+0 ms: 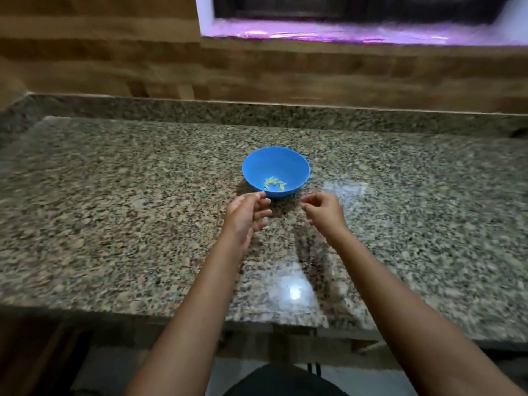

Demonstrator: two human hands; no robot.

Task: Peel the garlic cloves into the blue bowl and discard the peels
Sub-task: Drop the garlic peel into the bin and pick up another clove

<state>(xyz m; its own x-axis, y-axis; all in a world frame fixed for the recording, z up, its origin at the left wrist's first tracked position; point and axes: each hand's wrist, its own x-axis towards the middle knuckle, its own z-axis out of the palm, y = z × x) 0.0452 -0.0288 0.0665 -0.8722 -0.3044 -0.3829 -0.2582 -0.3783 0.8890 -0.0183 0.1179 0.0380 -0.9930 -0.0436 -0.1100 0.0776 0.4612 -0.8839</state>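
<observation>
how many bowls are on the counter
1. The blue bowl stands mid-counter, just beyond both hands, with pale garlic in its bottom.

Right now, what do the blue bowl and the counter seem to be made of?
The blue bowl looks like plastic: one even colour, thin rim, soft matte sheen. The counter looks like polished granite: brown, black and grey speckles, with bright mirror-like reflections of light. Neither is certain from the look alone.
</observation>
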